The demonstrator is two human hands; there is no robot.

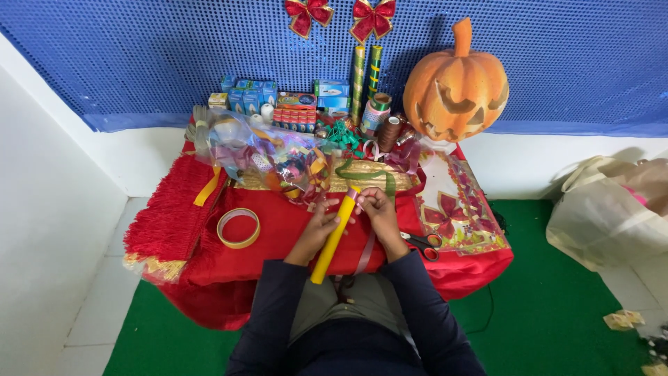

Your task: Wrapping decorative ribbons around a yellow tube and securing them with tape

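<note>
Both forearms, in dark sleeves, extend from 6 o'clock toward 12 o'clock and converge at centre frame. Left hand (319,226), at 9 o'clock of the pair, has its fingers curled closed, palm turned inward. Right hand (378,209), at 3 o'clock, sits slightly higher, fingertips pinched together.

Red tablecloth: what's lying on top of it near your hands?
On the red tablecloth lie a tape roll, left of the left hand, and scissors, beside the right hand. Both hands hold a yellow tube. The cloth beneath the hands is covered.
</note>
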